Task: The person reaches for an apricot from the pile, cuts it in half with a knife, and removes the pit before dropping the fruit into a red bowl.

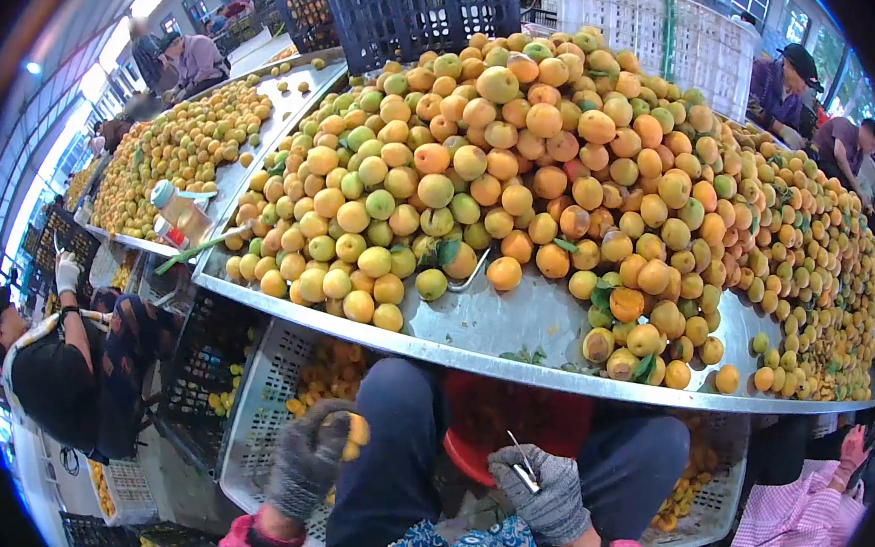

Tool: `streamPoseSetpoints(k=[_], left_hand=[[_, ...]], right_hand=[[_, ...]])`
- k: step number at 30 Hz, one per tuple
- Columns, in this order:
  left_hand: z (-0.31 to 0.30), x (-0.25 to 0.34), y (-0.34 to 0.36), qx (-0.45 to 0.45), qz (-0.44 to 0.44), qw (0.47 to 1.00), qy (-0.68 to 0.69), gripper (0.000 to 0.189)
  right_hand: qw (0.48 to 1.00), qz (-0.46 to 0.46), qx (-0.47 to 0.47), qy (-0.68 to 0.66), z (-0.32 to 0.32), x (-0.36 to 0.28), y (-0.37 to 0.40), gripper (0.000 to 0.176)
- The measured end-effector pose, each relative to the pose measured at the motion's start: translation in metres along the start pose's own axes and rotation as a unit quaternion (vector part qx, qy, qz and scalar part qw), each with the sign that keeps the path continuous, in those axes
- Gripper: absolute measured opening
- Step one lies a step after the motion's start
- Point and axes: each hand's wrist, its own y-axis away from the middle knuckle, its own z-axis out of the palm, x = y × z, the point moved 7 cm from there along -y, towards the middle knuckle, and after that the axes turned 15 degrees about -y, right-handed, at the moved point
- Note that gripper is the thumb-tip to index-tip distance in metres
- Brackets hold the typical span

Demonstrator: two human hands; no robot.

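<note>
My left hand [308, 458], in a grey knit glove, is over the white crate beside my left knee. Its fingers are closed on an orange apricot [356, 435], which looks cut and shows at the fingertips. In front of my right thigh, my right hand [544, 496] wears a similar glove. It grips a small metal knife [521, 453] whose thin blade points up and left; its handle is mostly hidden. Between my knees stands a red basin [574, 419], its contents dark. Whole apricots [555, 160] are heaped on the metal table in front of me.
The metal table's edge [473, 351] runs just beyond my knees. A white crate [247, 432] with apricot pieces stands at my left, another [720, 491] at my right. A hooked metal rod [473, 274] lies among the fruit. Other people work around the tables, one close on the left.
</note>
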Motion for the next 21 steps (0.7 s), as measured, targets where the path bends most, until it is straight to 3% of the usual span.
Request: streamPoseSetpoints(k=[2,3,4,6,7,10,12,14,15,17,21], left_hand=[[-0.022,-0.009,-0.016,0.049,0.045,0.996,-0.063,0.028],[-0.034,0.008,-0.019,0.134,0.14,0.957,-0.217,0.029],[-0.036,0.027,-0.02,0.215,0.23,0.878,-0.362,0.03],[-0.023,0.049,-0.047,0.182,0.255,0.9,-0.304,0.027],[-0.008,0.065,-0.063,0.145,0.257,0.918,-0.265,0.029],[0.048,0.119,-0.122,0.049,0.303,0.94,-0.147,0.032],[0.089,0.147,-0.164,0.071,0.338,0.916,-0.205,0.032],[0.129,0.157,-0.202,0.033,0.304,0.916,-0.261,0.037],[0.141,0.161,-0.214,0.028,0.305,0.915,-0.263,0.037],[0.165,0.154,-0.233,-0.046,0.223,0.906,-0.356,0.046],[0.173,0.154,-0.225,-0.06,0.234,0.884,-0.399,0.051]], right_hand=[[0.972,-0.006,-0.044,0.23,-0.009,0.013,-0.002,0.026],[0.931,0.094,-0.092,0.339,-0.012,0.02,0.001,0.028],[0.933,0.09,-0.09,0.337,-0.015,0.023,0.0,0.028],[0.923,0.072,-0.08,0.37,-0.022,0.031,0.006,0.037],[0.928,0.108,-0.1,0.342,-0.023,0.038,0.007,0.044],[0.925,0.069,-0.084,0.363,-0.032,0.034,0.009,0.04],[0.912,0.075,-0.074,0.397,-0.039,0.033,0.008,0.039],[0.952,-0.049,0.024,0.3,-0.048,0.0,0.007,0.033],[0.958,-0.029,0.045,0.282,-0.052,-0.001,0.007,0.032],[0.961,-0.011,0.06,0.271,-0.059,-0.003,0.007,0.032],[0.97,0.025,0.091,0.223,-0.067,-0.005,0.003,0.032]])
